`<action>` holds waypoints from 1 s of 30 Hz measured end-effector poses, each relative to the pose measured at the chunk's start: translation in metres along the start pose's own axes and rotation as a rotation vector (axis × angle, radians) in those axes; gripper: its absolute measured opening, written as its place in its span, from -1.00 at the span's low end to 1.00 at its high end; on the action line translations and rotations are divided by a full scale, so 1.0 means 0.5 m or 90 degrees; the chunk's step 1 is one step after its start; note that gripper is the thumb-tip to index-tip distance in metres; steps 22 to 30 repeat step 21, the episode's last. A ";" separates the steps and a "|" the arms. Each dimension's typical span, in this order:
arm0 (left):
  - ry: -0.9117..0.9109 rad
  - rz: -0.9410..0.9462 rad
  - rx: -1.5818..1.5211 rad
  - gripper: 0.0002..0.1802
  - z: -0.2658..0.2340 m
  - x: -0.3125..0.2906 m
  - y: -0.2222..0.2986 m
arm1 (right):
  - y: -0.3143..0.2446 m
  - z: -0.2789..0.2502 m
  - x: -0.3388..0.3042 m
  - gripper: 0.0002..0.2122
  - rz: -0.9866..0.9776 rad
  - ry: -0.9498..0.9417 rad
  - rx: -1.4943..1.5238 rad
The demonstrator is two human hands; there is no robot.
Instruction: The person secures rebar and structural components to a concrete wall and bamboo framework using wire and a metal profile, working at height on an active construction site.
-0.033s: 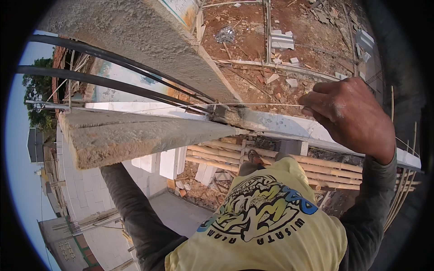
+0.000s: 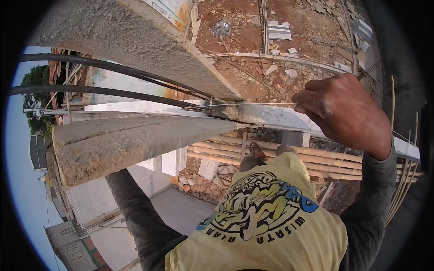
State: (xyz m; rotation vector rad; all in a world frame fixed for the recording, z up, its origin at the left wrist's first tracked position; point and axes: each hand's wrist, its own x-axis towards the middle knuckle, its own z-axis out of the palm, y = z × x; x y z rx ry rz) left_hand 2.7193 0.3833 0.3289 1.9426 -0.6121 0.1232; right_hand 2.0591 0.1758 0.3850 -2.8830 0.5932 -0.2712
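Note:
A thin pale string (image 2: 266, 104) is pinched between the thumb and fingers of my right hand (image 2: 346, 110). It runs left to the foot of the dark steel rods (image 2: 122, 92). My right hand is above the top of a white block wall (image 2: 275, 116). On the left, a cement-crusted board (image 2: 108, 144) juts toward me, and my left sleeve (image 2: 135, 203) goes behind it. That board hides my left hand completely. Beyond the rods rises a second cement-coated board (image 2: 131, 40).
Bamboo poles (image 2: 330, 165) form a platform below, where a foot (image 2: 257, 151) shows. Past the wall, reddish ground (image 2: 246, 36) holds rubble and pale blocks (image 2: 279, 31). A pale block wall (image 2: 97, 198) stands at lower left. Upright bamboo sticks (image 2: 402, 194) are at the right.
The view has shifted a little. In the picture, the rods and the near board's end sit lower, and my right hand is slightly farther left, still pinching the string.

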 end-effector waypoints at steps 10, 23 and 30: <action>-0.128 -0.099 0.131 -0.74 0.105 -0.021 -0.219 | 0.039 0.321 -0.040 -0.93 0.108 -0.094 0.080; -0.287 -0.112 0.257 -0.75 0.238 0.048 -0.344 | 0.041 0.381 -0.070 -0.75 0.143 0.133 0.138; -0.287 -0.112 0.257 -0.75 0.238 0.048 -0.344 | 0.041 0.381 -0.070 -0.75 0.143 0.133 0.138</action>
